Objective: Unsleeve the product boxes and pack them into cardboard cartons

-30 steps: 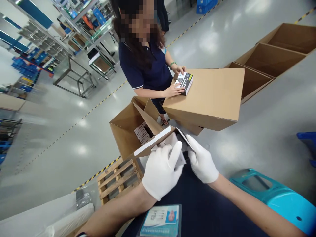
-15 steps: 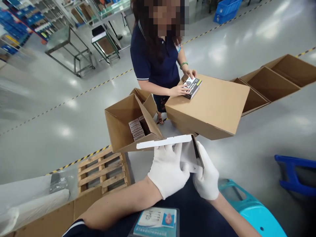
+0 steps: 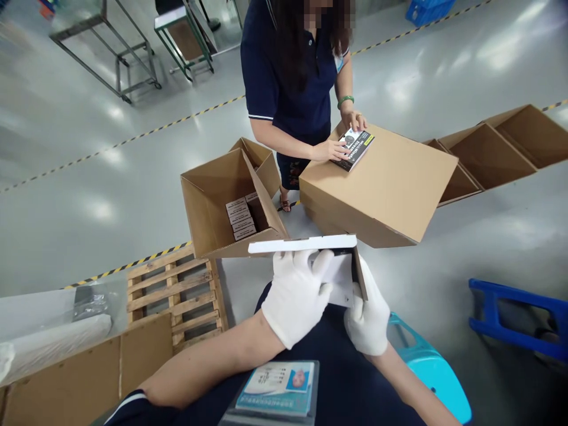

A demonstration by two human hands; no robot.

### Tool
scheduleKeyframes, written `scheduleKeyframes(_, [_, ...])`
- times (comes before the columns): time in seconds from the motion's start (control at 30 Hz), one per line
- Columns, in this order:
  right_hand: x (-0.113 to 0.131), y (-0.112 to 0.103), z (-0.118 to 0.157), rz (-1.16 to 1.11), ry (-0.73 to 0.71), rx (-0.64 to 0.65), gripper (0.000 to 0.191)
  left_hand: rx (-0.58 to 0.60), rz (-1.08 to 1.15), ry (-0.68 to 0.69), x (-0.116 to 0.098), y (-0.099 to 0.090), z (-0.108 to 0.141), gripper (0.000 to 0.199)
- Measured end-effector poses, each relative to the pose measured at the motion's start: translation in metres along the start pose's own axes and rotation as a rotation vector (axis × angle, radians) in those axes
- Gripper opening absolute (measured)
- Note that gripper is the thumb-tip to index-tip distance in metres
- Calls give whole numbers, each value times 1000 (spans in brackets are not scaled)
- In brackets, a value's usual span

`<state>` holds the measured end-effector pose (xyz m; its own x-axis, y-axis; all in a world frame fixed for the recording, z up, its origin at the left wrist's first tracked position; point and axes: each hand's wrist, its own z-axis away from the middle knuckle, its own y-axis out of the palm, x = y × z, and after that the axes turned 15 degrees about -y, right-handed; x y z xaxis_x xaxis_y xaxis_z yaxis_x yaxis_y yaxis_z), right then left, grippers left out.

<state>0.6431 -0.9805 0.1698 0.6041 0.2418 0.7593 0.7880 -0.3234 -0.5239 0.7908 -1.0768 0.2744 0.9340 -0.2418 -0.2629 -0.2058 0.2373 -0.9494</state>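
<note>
In white gloves, both my hands hold a small carton (image 3: 310,243) in front of my body, its long white edge facing up. My left hand (image 3: 298,293) reaches across it, fingers curled at the white edge and thumb against a pale inner panel (image 3: 342,278). My right hand (image 3: 369,313) grips the right end, where a dark inner side shows. Part of the carton is hidden behind my left hand. Across from me, a co-worker's two hands (image 3: 335,150) rest on a black-and-white printed box (image 3: 355,151) on a large cardboard box (image 3: 386,177).
An open cardboard box (image 3: 202,201) holds several small white boxes (image 3: 242,218). Near it lies a wooden pallet (image 3: 177,290). More open cardboard boxes (image 3: 492,148) stand at right. A turquoise stool (image 3: 435,378) and a blue stool (image 3: 519,313) are close on my right.
The view has tilted down and shifted slightly. The small carton's white edge is now more level, and my left hand's fingers have bent more against it. The co-worker's hands stay on the printed box.
</note>
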Motion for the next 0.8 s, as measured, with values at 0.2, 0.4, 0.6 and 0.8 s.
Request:
scheduleKeyframes(0.2, [2,-3,4,-29,19,-21,56,80,197,18,28,-19,21,37])
scheduleKeyframes(0.4, [6,-6,2,-29,-120,-8,63,159,-50,169,29,-32,19,31])
scheduleKeyframes(0.6, [10,-6,-2,-37,-78,-19,64,285,-94,152,29,-31,20,23])
scheduleKeyframes(0.8, [10,-4,-3,-137,21,16,61,348,-80,131,36,-39,23,28])
